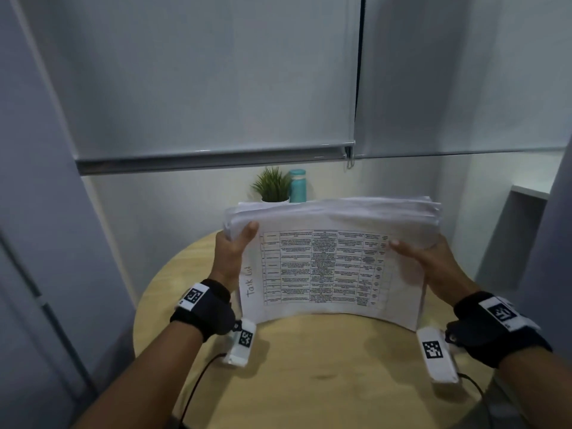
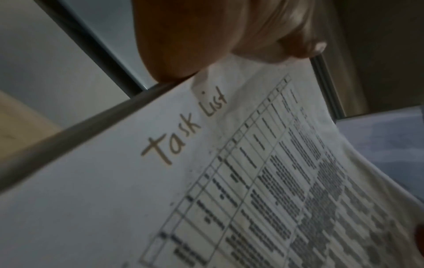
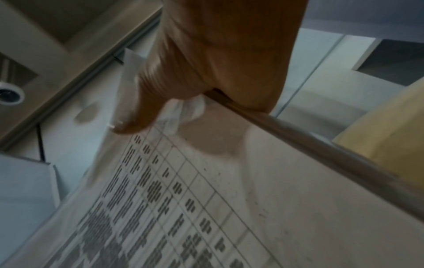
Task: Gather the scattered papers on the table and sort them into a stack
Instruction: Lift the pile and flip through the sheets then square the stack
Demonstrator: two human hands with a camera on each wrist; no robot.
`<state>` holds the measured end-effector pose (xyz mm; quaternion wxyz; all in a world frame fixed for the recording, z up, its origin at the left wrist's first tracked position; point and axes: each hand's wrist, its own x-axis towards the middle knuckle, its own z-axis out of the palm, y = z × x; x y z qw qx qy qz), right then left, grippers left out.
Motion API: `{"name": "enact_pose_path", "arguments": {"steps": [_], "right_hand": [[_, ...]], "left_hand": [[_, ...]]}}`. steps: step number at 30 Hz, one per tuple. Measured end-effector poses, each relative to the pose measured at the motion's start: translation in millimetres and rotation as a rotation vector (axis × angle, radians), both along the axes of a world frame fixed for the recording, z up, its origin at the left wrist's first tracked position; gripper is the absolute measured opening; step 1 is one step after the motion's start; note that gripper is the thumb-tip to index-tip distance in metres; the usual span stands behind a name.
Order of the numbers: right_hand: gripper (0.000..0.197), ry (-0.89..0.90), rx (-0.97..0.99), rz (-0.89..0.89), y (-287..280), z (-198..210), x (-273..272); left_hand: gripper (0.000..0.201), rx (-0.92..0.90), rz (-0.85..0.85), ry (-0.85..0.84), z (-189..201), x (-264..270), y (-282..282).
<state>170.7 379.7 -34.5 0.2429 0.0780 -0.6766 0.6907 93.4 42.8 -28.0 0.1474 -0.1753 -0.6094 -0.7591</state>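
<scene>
A thick stack of white papers (image 1: 331,261) stands on its lower long edge on the round wooden table (image 1: 325,366), tilted toward me and bowed. Its front sheet carries a printed table and the handwritten words "Task List" (image 2: 183,130). My left hand (image 1: 232,249) grips the stack's left edge, thumb on the front sheet. My right hand (image 1: 430,258) grips the right edge, thumb lying across the front sheet (image 3: 206,181). In the wrist views the left thumb (image 2: 218,36) and the right thumb (image 3: 160,101) press on the paper. The other fingers are hidden behind the stack.
A small green plant in a white pot (image 1: 272,187) and a teal bottle (image 1: 297,185) stand at the table's far edge behind the papers. Walls and lowered blinds close in the table on the left and back. A grey shelf (image 1: 523,236) stands at the right.
</scene>
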Motion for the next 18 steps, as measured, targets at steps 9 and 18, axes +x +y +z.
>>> {"name": "enact_pose_path", "arguments": {"steps": [9,18], "right_hand": [[0.039,0.049,-0.099,-0.483,-31,34,-6],[0.04,0.008,-0.106,-0.606,-36,37,-4]], "left_hand": [[0.027,0.025,0.367,-0.059,34,4,24],[0.023,-0.011,0.432,-0.049,37,4,24]]}}
